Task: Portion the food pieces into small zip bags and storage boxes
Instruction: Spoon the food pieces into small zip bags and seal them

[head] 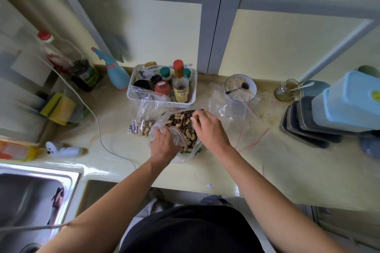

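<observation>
A large clear plastic bag (186, 155) lies open on the counter, full of peanuts and striped sunflower seeds (181, 120). My left hand (161, 144) holds a small zip bag (178, 134) with a red seal strip open over the pile. My right hand (207, 127) is curled over the far side of the pile and pinches a few seeds. A filled small zip bag (140, 126) of nuts and seeds lies just left of the big bag. Several empty zip bags (242, 115) with red strips lie to the right.
A white basket (162, 101) of bottles stands behind the pile. A bowl (240, 85) with a spoon and a glass jar (286, 89) sit at the back right. Stacked dark trays (308, 127) and a blue box (349, 100) are at the right. A steel sink (35, 195) is at the lower left.
</observation>
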`<state>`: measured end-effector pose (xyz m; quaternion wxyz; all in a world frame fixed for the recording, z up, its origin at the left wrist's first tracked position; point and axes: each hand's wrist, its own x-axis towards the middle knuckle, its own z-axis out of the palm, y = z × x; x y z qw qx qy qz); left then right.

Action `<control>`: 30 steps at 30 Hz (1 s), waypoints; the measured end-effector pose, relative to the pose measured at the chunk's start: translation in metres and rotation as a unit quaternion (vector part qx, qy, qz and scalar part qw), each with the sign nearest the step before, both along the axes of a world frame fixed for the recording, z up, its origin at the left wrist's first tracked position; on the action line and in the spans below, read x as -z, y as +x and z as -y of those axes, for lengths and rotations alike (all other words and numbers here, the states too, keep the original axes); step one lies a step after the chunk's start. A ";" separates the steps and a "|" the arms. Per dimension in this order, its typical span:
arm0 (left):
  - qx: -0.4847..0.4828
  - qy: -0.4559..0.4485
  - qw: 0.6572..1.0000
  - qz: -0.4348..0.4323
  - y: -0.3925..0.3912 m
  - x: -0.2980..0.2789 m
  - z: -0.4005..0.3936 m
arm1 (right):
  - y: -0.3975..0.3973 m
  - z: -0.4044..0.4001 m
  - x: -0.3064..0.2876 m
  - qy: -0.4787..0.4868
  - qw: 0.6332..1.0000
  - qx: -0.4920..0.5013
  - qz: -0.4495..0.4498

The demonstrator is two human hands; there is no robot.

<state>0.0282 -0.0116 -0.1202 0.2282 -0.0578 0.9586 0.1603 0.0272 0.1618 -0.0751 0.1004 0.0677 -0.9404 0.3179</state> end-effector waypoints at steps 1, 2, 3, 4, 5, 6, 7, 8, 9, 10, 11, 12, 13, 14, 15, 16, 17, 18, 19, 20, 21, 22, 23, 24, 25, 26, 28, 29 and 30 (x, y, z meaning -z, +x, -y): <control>-0.001 -0.007 1.000 -0.021 0.001 -0.002 -0.001 | 0.001 0.003 0.001 0.004 1.000 -0.003 -0.004; 0.000 -0.012 0.999 -0.050 0.002 -0.004 -0.002 | 0.001 0.007 0.003 0.007 1.000 -0.007 -0.007; 0.000 -0.016 0.996 -0.083 0.003 -0.006 -0.002 | 0.002 0.011 0.005 0.009 1.000 -0.010 -0.010; 0.000 -0.018 0.993 -0.115 0.003 -0.009 -0.002 | 0.003 0.014 0.006 0.006 1.000 -0.009 -0.012; 0.003 -0.020 0.990 -0.139 0.003 -0.011 -0.002 | 0.004 0.016 0.007 -0.004 1.000 -0.006 -0.012; 0.008 -0.023 0.988 -0.153 0.002 -0.013 -0.001 | 0.004 0.017 0.008 -0.020 1.000 0.000 -0.008; 0.014 -0.026 0.987 -0.158 0.002 -0.014 0.000 | 0.003 0.018 0.010 -0.039 0.999 0.010 -0.001; 0.020 -0.027 0.987 -0.158 0.002 -0.014 0.002 | 0.003 0.018 0.012 -0.056 0.998 0.021 0.006; 0.025 -0.025 0.987 -0.157 0.003 -0.012 0.003 | 0.002 0.018 0.013 -0.072 0.997 0.033 0.016; 0.030 -0.020 0.987 -0.155 0.003 -0.010 0.005 | 0.002 0.018 0.015 -0.088 0.995 0.043 0.028; 0.034 -0.014 0.988 -0.152 0.004 -0.007 0.007 | 0.002 0.019 0.017 -0.104 0.992 0.056 0.046; 0.037 -0.011 0.989 -0.146 0.005 -0.005 0.008 | 0.002 0.020 0.017 -0.122 0.988 0.073 0.067; 0.041 -0.010 0.990 -0.138 0.006 -0.002 0.009 | 0.002 0.021 0.018 -0.144 0.981 0.094 0.088; 0.044 -0.010 0.990 -0.131 0.006 0.001 0.010 | 0.002 0.022 0.018 -0.172 0.972 0.119 0.111; 0.047 -0.007 0.991 -0.127 0.007 0.003 0.011 | 0.001 0.023 0.016 -0.206 0.958 0.144 0.136; 0.048 -0.003 0.991 -0.124 0.008 0.005 0.011 | 0.001 0.024 0.012 -0.243 0.941 0.171 0.162; 0.047 0.001 0.991 -0.122 0.009 0.005 0.011 | 0.000 0.024 0.010 -0.284 0.919 0.199 0.186; 0.047 0.007 0.992 -0.121 0.009 0.006 0.011 | -0.001 0.023 0.008 -0.327 0.893 0.230 0.206; 0.046 0.012 0.992 -0.119 0.009 0.006 0.010 | -0.002 0.022 0.008 -0.374 0.862 0.259 0.221; 0.046 0.018 0.992 -0.116 0.009 0.006 0.009 | -0.003 0.019 0.009 -0.422 0.829 0.284 0.232; 0.045 0.023 0.992 -0.113 0.009 0.006 0.009 | -0.003 0.016 0.012 -0.466 0.797 0.302 0.239; 0.044 0.029 0.992 -0.111 0.008 0.006 0.009 | -0.003 0.013 0.015 -0.503 0.767 0.315 0.245; 0.045 0.035 0.992 -0.111 0.008 0.005 0.009 | -0.002 0.009 0.017 -0.535 0.740 0.322 0.251; 0.047 0.041 0.992 -0.111 0.007 0.005 0.009 | -0.001 0.005 0.018 -0.560 0.719 0.324 0.255; 0.049 0.045 0.992 -0.110 0.007 0.006 0.009 | 0.001 0.000 0.017 -0.578 0.705 0.321 0.255; 0.050 0.047 0.992 -0.108 0.006 0.006 0.009 | 0.002 -0.005 0.016 -0.590 0.699 0.314 0.254; 0.049 0.045 0.992 -0.105 0.006 0.007 0.008 | 0.004 -0.016 0.010 -0.598 0.702 0.297 0.248; 0.048 0.043 0.992 -0.105 0.005 0.008 0.008 | 0.004 -0.021 0.006 -0.592 0.711 0.289 0.245; 0.048 0.042 0.992 -0.105 0.005 0.009 0.008 | 0.004 -0.026 0.002 -0.577 0.726 0.284 0.242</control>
